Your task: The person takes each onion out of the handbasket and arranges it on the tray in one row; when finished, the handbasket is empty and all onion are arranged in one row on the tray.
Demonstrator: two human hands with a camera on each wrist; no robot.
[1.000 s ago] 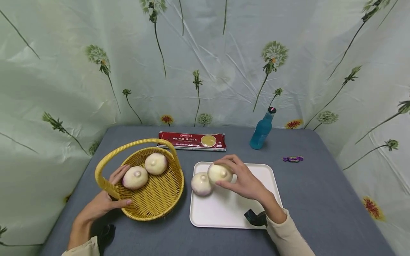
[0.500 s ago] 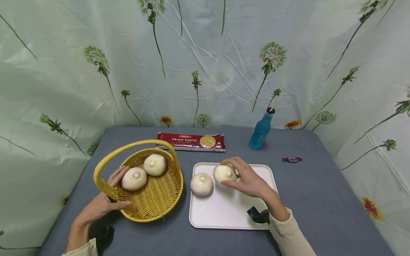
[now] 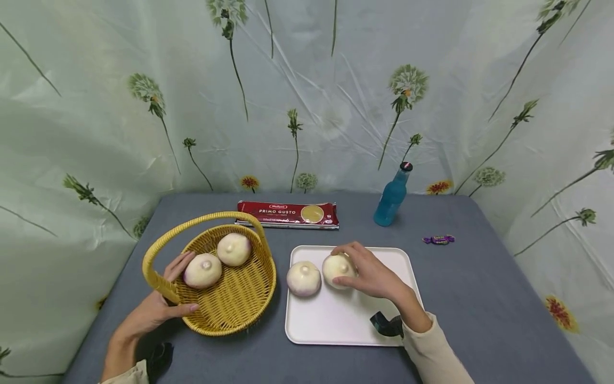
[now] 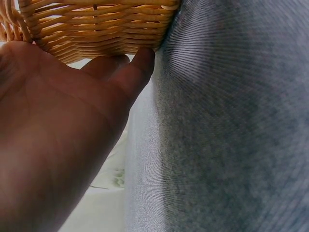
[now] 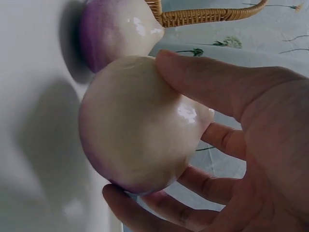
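My right hand [image 3: 371, 273] holds a white-and-purple turnip [image 3: 337, 272] low over the white tray [image 3: 336, 326], thumb on one side and fingers round the other. Just left of it a second turnip [image 3: 304, 279] sits on the same tray, a narrow gap between them. In the right wrist view the held turnip [image 5: 137, 125] shows its purple underside toward the tray. With my left hand [image 3: 146, 313] I grip the left side of a yellow wicker basket [image 3: 240, 298], thumb at its rim. Inside lie two more turnips [image 3: 203, 271], one beside my left fingers.
A red spaghetti pack [image 3: 288, 215] lies behind the basket and tray. Toward the back right stands a blue bottle [image 3: 391, 200], with a purple wrapped candy [image 3: 438, 240] to its right. The basket's arched handle [image 3: 192, 220] rises over its left side.
My right hand has shifted slightly right and down with its turnip, opening a gap from the turnip on the tray. The left hand and basket stay in place.
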